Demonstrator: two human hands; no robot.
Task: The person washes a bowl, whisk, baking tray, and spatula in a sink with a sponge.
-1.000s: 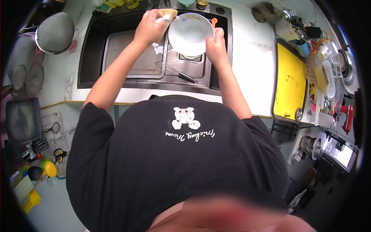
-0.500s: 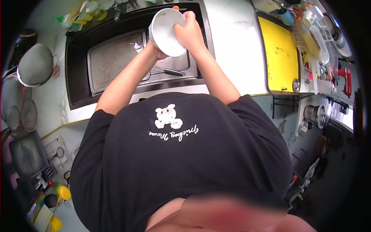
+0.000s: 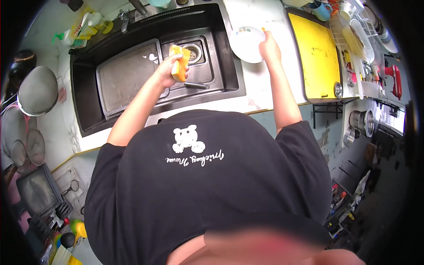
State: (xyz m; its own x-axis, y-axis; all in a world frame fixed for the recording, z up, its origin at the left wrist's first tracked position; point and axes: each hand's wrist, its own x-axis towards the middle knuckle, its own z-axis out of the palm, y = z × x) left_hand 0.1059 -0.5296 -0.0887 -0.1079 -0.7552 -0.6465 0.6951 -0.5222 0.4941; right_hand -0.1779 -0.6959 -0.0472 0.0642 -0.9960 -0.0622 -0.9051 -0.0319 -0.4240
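Observation:
Over the dark sink (image 3: 132, 53), my left hand (image 3: 168, 70) is closed around a yellow and white sponge (image 3: 180, 64). To the right of the sink, my right hand (image 3: 269, 48) grips the right edge of a white bowl (image 3: 246, 44) at the white counter. Small coloured marks show near the bowl's upper edge. A metal cylinder (image 3: 196, 85) lies in the sink below my left hand, close to the drain (image 3: 193, 54).
A grey tray (image 3: 128, 77) fills the sink's left part. The faucet (image 3: 124, 22) and bottles (image 3: 95, 21) stand behind it. A yellow board (image 3: 314, 57) lies right of the bowl, beside a dish rack (image 3: 353, 39). Pans (image 3: 39, 90) hang at the left.
The bowl has moved right, from above the sink to the counter, in my right hand. My left hand has let go of it and now shows a sponge, lower over the sink.

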